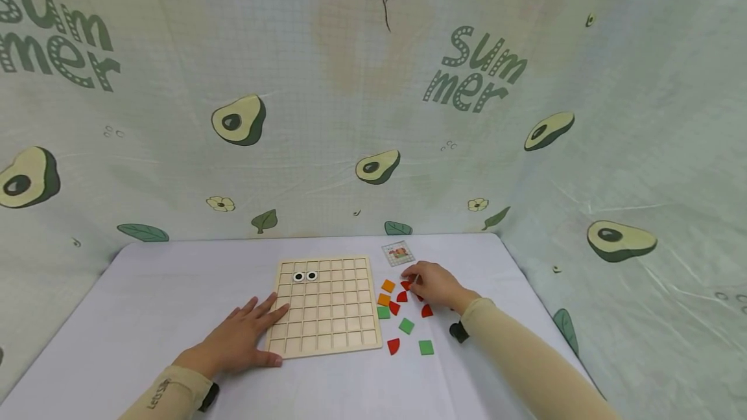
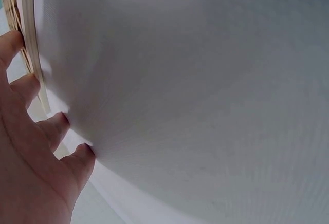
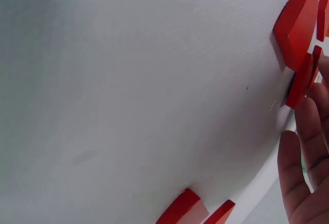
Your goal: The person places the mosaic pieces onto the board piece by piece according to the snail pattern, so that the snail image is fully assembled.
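A wooden grid board (image 1: 332, 310) lies flat on the white table, with two eye tiles (image 1: 305, 276) side by side in its upper left squares. My left hand (image 1: 242, 336) rests spread along the board's left edge; some fingertips (image 2: 32, 82) touch the frame and others press the cloth. Right of the board, my right hand (image 1: 434, 285) reaches down among red quarter-circle pieces (image 1: 427, 311). Its thumb and index finger pinch one red quarter-circle piece (image 1: 405, 286), partly hidden by the fingers. More red pieces (image 3: 298, 23) lie close to those fingers in the right wrist view.
Orange squares (image 1: 388, 286) and green squares (image 1: 406, 326) are scattered beside the board's right edge. One red quarter-circle sits nearer the front, by a green square (image 1: 426, 347). Behind them lies a clear picture card (image 1: 398, 253). A patterned cloth (image 1: 315, 199) hangs behind the table.
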Action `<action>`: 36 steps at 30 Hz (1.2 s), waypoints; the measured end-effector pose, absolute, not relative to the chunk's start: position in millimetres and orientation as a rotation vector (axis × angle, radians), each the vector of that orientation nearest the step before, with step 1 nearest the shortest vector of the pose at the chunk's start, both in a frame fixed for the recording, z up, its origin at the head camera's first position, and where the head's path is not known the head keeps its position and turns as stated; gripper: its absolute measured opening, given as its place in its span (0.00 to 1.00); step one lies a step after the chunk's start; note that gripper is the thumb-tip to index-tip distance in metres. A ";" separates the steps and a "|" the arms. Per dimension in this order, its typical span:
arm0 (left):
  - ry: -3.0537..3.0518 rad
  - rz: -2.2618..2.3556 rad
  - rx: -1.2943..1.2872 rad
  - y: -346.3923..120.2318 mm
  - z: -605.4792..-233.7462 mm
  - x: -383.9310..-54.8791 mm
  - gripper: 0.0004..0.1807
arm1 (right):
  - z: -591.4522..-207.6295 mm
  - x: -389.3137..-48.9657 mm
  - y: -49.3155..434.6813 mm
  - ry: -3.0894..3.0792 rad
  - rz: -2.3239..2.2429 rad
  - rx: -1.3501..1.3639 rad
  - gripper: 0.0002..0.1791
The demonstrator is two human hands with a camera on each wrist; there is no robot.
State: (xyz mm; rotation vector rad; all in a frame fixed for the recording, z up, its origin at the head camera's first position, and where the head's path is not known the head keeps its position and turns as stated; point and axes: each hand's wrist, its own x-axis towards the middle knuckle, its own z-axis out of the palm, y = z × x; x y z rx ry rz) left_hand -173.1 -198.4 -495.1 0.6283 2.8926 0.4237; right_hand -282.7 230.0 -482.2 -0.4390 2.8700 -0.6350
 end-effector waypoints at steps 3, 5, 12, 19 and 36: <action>2.895 0.423 0.628 -198.9 -495.7 -172.8 0.58 | -482.9 -282.8 230.0 2.886 -0.614 -0.451 0.14; 2.898 0.423 0.628 -198.9 -496.3 -172.9 0.58 | -483.4 -283.0 229.9 2.898 -0.596 -0.458 0.14; 2.911 0.412 0.626 -200.0 -499.8 -174.9 0.59 | -481.1 -281.1 228.0 2.906 -0.569 -0.450 0.11; 2.916 0.415 0.629 -200.2 -499.7 -174.4 0.59 | -482.0 -279.0 231.6 2.950 -0.479 -0.403 0.15; 2.910 0.432 0.635 -199.8 -496.3 -172.3 0.58 | -484.5 -277.6 235.0 2.926 -0.527 -0.441 0.13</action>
